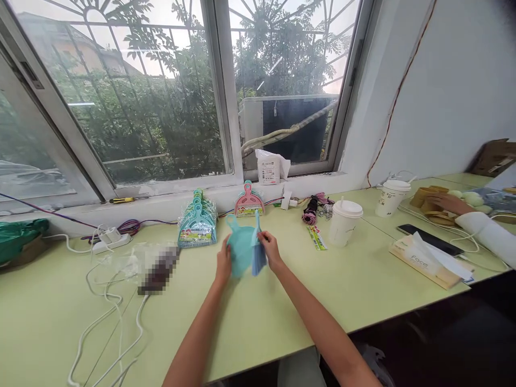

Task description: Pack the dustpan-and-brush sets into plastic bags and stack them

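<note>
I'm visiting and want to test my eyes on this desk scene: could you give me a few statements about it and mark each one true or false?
1. The left hand holds a turquoise dustpan. True.
2. The right hand is empty. False: the right hand holds a blue brush.
3. Two white lidded cups stand on the green table. True.
4. The white package lies beside the turquoise dustpan on the green table. False: the white package stands by the window, on the sill.
5. A dark phone lies beside a tissue pack. True.
</note>
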{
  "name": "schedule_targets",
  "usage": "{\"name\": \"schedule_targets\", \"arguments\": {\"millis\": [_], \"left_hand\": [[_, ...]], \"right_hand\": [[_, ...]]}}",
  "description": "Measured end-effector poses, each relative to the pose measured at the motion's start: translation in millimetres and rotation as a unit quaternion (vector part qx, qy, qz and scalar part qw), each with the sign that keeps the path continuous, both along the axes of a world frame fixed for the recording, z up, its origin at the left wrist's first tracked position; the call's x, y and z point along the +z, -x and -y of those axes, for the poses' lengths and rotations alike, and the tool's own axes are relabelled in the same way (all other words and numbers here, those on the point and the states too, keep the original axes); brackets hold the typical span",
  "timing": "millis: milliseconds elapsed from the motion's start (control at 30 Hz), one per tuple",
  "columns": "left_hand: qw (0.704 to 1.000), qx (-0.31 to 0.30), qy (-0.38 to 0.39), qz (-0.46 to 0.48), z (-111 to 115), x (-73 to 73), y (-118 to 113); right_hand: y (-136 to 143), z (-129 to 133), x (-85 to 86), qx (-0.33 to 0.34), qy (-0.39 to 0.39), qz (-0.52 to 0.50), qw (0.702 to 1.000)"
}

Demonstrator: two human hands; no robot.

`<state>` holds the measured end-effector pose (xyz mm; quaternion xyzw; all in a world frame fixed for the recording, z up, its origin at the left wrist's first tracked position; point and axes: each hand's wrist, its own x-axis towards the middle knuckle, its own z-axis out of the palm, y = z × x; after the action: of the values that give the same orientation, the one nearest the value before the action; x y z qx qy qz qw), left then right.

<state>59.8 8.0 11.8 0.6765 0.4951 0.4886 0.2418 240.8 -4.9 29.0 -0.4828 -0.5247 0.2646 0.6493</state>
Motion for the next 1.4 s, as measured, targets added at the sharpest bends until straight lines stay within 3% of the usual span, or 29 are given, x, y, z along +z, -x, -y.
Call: {"name": "schedule_targets", "arguments": {"millis": [100,200,267,400,467,567,800,933,1033,1167,1233,1400], "left_hand": [[0.994,0.104,0.002,0.01,-20,-3.3,35],[0.983,0.171,0.041,0.046,-34,-6.5,63],[0.981,0.16,0.103,0.03,-39,-9.3,72],[0.969,0.086,0.188,-0.137,-38,-13.7,75],[0.959,0.088,0.166,-0.212,-33,-13.5,71],[0.952,0.102,0.131,-0.258,-26,-10.6,67],[0.932,0.11,0.136,-0.317,-19,-6.1,65],[0.923,0.11,0.127,-0.346,-14,-5.3,53],[0.928,0.049,0.103,-0.355,-5,-6.4,32],[0.933,-0.114,-0.026,-0.341,8,-12.2,0],[0.92,-0.152,-0.092,-0.349,11,-14.9,-8],[0.888,-0.078,-0.185,-0.413,8,-14.7,-2]], "right_hand": [[-17,-1,9.5,0.008,0.014,-0.017,1.0],[-37,-4,7.7,-0.052,0.067,0.161,0.983],[-46,-6,-1.2,-0.112,0.135,0.299,0.938],[-56,-6,-21.6,-0.195,0.237,0.453,0.837],[-59,-4,-26.6,-0.221,0.252,0.481,0.81],[-62,-3,-28.3,-0.233,0.257,0.502,0.792],[-64,-6,-29.8,-0.235,0.229,0.495,0.804],[-58,-8,-24.8,-0.242,0.196,0.429,0.848],[-44,-9,-23.7,-0.169,0.154,0.405,0.885],[-18,-8,-33.7,-0.03,0.09,0.451,0.888],[-11,-8,-39.6,0.005,0.069,0.464,0.883],[-14,-11,-43.9,0.019,0.06,0.462,0.884]]}}
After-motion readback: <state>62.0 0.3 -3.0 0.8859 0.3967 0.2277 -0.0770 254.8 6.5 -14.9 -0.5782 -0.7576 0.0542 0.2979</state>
